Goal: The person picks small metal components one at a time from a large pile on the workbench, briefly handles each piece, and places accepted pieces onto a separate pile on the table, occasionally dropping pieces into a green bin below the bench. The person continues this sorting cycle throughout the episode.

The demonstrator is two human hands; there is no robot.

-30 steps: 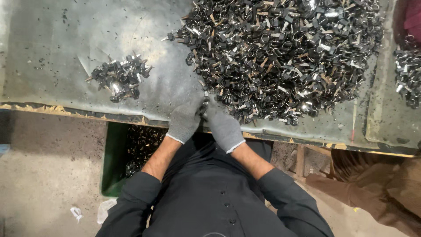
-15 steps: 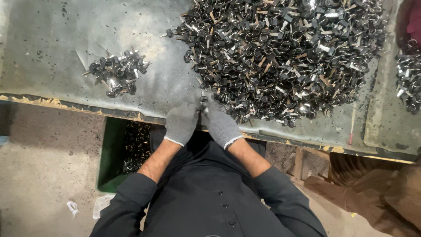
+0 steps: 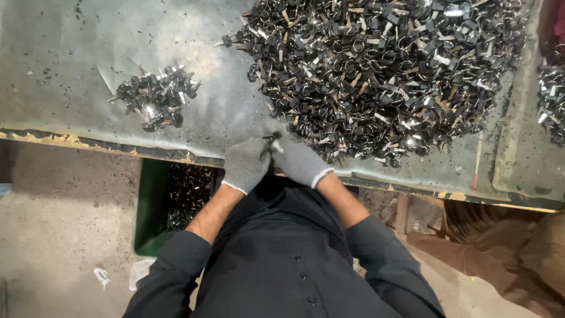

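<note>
Both gloved hands meet at the near edge of the metal counter [image 3: 88,70], right in front of the person's dark shirt [image 3: 282,259]. The left hand [image 3: 246,164] and the right hand [image 3: 299,161] are drawn in close, their fingers pinched together on one small metal clip [image 3: 274,138] held between them, just at the counter's lip. How the clip sits in that grip is too small to make out. From the hands, the big heap of metal clips [image 3: 376,65] spreads at about one o'clock, dark rings and bright tabs tangled thickly, its nearest edge just beside the right hand's fingers. At about ten o'clock, well apart from the big heap, lies a small pile of clips [image 3: 154,97] on the bare grey surface, which is flecked with dark specks. Far off at three o'clock, past a seam in the counter, another cluster of clips [image 3: 552,97] runs out of view at the picture's edge. Below the counter's edge, at about seven o'clock from the hands, stands a green bin [image 3: 154,203] on the dusty floor [image 3: 65,224], with more dark metal pieces showing inside it. Both sleeves are pushed up, forearms bare below the grey gloves.
</note>
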